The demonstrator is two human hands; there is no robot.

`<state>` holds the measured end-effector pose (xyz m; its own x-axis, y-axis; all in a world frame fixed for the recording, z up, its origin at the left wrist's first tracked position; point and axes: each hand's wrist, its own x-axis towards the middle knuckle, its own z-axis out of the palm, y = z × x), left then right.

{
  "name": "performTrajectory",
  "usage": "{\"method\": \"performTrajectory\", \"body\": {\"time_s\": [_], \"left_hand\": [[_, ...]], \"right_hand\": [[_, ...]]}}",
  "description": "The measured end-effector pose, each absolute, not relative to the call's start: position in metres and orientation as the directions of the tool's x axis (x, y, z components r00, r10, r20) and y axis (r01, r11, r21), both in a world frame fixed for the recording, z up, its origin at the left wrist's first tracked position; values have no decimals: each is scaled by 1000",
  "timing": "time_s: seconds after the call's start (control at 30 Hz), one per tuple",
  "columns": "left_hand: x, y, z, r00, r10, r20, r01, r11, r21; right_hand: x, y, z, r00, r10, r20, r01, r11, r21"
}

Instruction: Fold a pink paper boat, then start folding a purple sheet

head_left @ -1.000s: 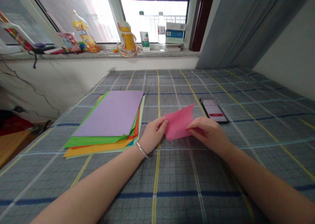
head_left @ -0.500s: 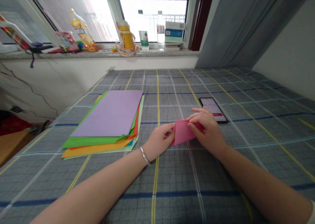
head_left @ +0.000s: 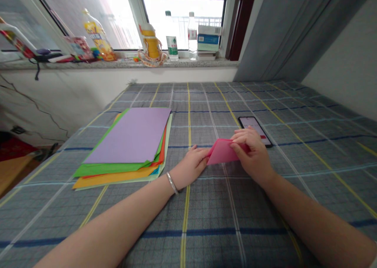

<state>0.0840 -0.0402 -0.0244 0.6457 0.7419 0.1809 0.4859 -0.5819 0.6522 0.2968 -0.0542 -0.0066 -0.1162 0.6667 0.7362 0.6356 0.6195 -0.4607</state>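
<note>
A folded piece of pink paper (head_left: 223, 152) is held between my two hands, just above the plaid cloth. My left hand (head_left: 193, 165), with a silver bangle at the wrist, pinches the paper's left corner. On the other side, my right hand (head_left: 251, 152) grips the right end between thumb and fingers, its fingertips partly covering the paper. Behind the right hand lies a phone (head_left: 262, 131) with its screen lit. To the left of my left hand rests a stack of coloured paper sheets (head_left: 129, 136), purple on top, with green, orange and other colours below.
A grey plaid cloth (head_left: 165, 213) covers the surface. Along the windowsill (head_left: 123, 64) stand a yellow drink bottle (head_left: 100, 36), a yellow cup (head_left: 152, 44), a white-and-green tube (head_left: 172, 46), a clear bottle (head_left: 192, 36) and stacked boxes (head_left: 209, 38). A grey curtain (head_left: 273, 32) hangs at right.
The pink paper has tilted and moved slightly up and right, and its top edge now shows more. My right hand has shifted a little right; my left hand's fingers have stretched slightly.
</note>
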Motion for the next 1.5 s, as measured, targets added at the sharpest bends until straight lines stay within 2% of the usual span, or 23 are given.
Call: {"method": "performTrajectory", "body": {"time_s": [0.1, 0.2, 0.33, 0.4, 0.53, 0.8, 0.93, 1.1, 1.2, 1.33, 1.5], "left_hand": [[82, -40, -24, 691, 707, 152, 480, -606, 634], [80, -41, -21, 701, 696, 155, 430, -586, 687], [82, -46, -15, 591, 768, 245, 310, -497, 811], [84, -49, -13, 529, 795, 299, 281, -496, 822], [89, -55, -12, 441, 825, 353, 344, -519, 783], [92, -54, -17, 375, 851, 369, 394, -506, 767], [91, -53, -16, 314, 880, 356, 425, -465, 777], [86, -48, -16, 145, 937, 317, 428, -349, 834], [84, -46, -19, 89, 949, 303, 395, -313, 864], [85, -46, -24, 95, 951, 293, 332, -307, 892], [88, -48, -26, 110, 929, 353, 312, -370, 875]], "right_hand": [[297, -54, -7, -113, 671, 732, 643, 612, -461], [296, -55, -7, -98, 669, 737, 639, 610, -469], [292, -57, -6, -119, 666, 736, 627, 625, -464], [289, -58, -7, -146, 669, 728, 626, 633, -456], [282, -60, -9, -174, 668, 723, 626, 642, -443], [279, -58, -15, -185, 672, 717, 706, 598, -378], [282, -55, -15, -150, 684, 714, 724, 568, -392], [293, -48, -17, -70, 704, 707, 698, 541, -469], [298, -43, -22, 26, 766, 642, 618, 493, -613], [295, -42, -29, 139, 871, 472, 493, 353, -796], [288, -46, -28, 210, 874, 438, 480, 298, -825]]}}
